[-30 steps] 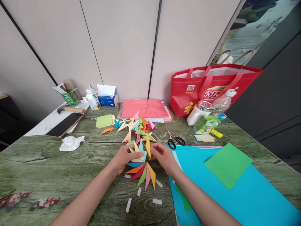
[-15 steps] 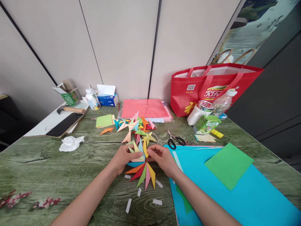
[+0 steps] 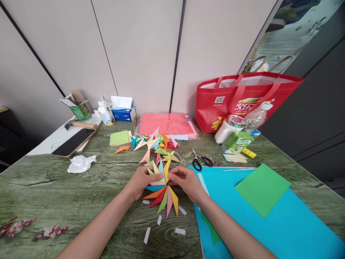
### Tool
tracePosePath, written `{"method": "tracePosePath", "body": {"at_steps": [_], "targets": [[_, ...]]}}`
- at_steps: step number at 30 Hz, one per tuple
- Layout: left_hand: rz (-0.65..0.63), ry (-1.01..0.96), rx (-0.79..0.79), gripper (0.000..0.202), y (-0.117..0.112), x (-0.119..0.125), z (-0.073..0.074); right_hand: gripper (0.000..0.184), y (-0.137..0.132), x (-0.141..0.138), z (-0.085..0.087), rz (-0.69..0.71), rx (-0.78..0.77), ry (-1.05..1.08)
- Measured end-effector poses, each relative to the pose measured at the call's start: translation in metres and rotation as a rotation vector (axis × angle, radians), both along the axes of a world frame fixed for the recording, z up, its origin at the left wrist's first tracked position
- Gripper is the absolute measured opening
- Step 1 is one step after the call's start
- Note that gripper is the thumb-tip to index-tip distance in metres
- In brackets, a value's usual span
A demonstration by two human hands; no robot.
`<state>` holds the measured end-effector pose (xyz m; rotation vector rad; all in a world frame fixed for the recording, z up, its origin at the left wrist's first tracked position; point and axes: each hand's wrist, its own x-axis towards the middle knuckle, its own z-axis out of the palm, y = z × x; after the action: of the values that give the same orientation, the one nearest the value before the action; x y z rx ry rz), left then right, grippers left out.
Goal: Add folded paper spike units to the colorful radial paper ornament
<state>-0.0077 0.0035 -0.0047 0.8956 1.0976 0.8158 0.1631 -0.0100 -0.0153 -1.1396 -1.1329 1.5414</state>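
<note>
A fan of folded paper points (image 3: 162, 200), in blue, orange, red, green, pink and yellow, is held up over the table between both hands. My left hand (image 3: 143, 180) pinches its left side, thumb lying over the pale points. With thumb and fingers closed, my right hand (image 3: 184, 180) grips the yellow point (image 3: 167, 169) at the upper right of the fan. Just beyond the hands lies a pile of loose folded paper pieces (image 3: 153, 143) in many colours. Several small white strips (image 3: 180, 231) are scattered on the table below the fan.
Scissors (image 3: 198, 160) with black handles lie right of the pile, by large blue sheets (image 3: 269, 233) bearing a green square (image 3: 262, 190). A red bag (image 3: 215, 104), a green carton (image 3: 237, 142) and a bottle stand back right. Crumpled tissue (image 3: 81, 164), a phone (image 3: 74, 142) and a hammer (image 3: 84, 125) are left.
The yellow point in my right hand has tilted slightly to the right at its tip. Otherwise both hands keep nearly the same place on the fan.
</note>
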Motion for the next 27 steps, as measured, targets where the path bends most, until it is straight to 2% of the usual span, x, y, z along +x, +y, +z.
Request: {"method": "tracePosePath", "body": {"at_steps": [12, 23, 27], "targets": [[-0.009, 0.001, -0.017, 0.028, -0.0009, 0.0009, 0.0008, 0.032, -0.0008, -0.0016, 0.0018, -0.012, 0.049, -0.028], [0.006, 0.062, 0.001, 0.027, -0.0014, 0.0008, 0.0008, 0.034, -0.0038, -0.0049, 0.005, -0.061, 0.027, -0.034], [0.006, 0.03, -0.025, 0.026, -0.002, 0.0015, 0.0013, 0.033, -0.0044, -0.0054, 0.0056, -0.07, 0.029, -0.035]]}}
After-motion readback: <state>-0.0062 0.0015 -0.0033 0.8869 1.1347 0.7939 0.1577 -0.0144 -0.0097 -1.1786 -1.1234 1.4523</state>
